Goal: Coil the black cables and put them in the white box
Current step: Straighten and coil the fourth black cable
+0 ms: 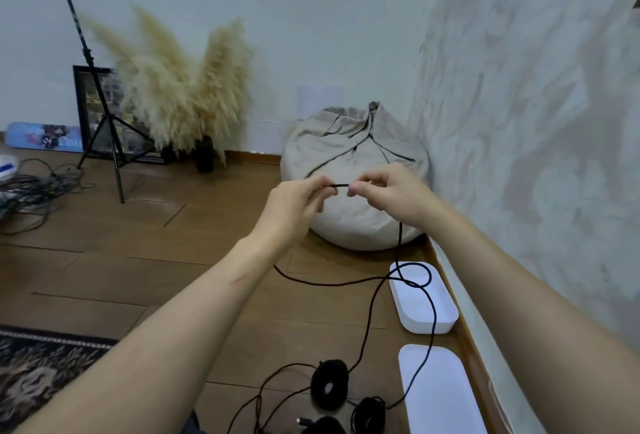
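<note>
Hands: left hand point(300, 199), right hand point(388, 191) raised, pinching black cable point(341, 185) between.

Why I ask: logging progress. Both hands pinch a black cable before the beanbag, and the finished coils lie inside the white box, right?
Not quite: the head view shows the finished coils on the floor, outside the white box. The left hand and right hand do pinch the black cable before the beanbag.

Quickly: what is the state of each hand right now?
Left hand: closed, pinching the cable.
Right hand: closed, pinching the same cable.
</note>
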### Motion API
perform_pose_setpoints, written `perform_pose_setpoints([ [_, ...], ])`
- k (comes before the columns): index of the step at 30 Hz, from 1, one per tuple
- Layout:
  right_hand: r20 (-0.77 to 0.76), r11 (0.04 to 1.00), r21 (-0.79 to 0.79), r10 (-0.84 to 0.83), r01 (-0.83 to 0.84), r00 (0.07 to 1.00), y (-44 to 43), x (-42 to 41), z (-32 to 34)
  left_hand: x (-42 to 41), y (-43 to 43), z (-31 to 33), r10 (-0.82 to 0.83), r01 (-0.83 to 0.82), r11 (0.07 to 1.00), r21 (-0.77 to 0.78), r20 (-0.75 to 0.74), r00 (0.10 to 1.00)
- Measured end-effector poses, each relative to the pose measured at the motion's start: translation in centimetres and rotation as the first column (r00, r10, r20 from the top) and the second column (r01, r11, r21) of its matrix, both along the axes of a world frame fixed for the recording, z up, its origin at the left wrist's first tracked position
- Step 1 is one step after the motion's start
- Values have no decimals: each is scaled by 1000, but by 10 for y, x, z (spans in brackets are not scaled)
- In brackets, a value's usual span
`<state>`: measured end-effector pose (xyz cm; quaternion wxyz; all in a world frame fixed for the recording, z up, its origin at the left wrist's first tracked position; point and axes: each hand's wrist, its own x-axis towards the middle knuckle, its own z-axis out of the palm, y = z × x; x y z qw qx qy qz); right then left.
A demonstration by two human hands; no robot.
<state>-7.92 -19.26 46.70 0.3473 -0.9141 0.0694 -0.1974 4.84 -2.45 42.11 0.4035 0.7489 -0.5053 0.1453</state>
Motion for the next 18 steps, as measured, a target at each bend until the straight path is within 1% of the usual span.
perform_pose_setpoints([
  [2,-58,1000,-13,14,-15,998,-3,-3,-1,18,11,1,96,-95,995,-36,26,995],
  [3,-86,1000,-7,6,-7,996,-9,-7,-1,30,19,1,170,-169,985,-36,34,985],
  [5,-130,1000,23,-12,15,991,-23,-14,-5,49,33,-4,325,-326,945,18,43,945],
  [6,-148,999,28,-13,18,989,-27,-17,-9,54,35,-9,377,-379,923,67,47,925],
  [7,-166,1000,24,-10,14,986,-29,-19,-13,55,35,-13,393,-396,910,120,50,918],
  [8,-175,1000,7,-6,8,985,-28,-18,-18,54,31,-16,367,-370,915,161,49,929],
  [9,-168,1000,-21,-7,3,986,-25,-16,-23,47,26,-16,308,-313,929,197,55,950],
  [11,-129,999,-54,-11,4,992,-18,-8,-29,28,12,-14,122,-132,961,244,55,991],
  [13,-89,997,-67,-34,28,995,-12,0,-31,10,0,-14,-20,19,973,231,5,1000],
  [14,-65,997,-61,-42,38,997,-10,2,-31,5,-3,-15,-45,48,976,213,-23,999],
  [16,-49,999,-21,-29,28,998,-7,6,-27,5,-4,-12,-7,9,988,153,-8,1000],
  [18,-84,1000,-3,-13,13,996,-6,7,-21,15,-1,-6,90,-98,992,83,99,991],
])
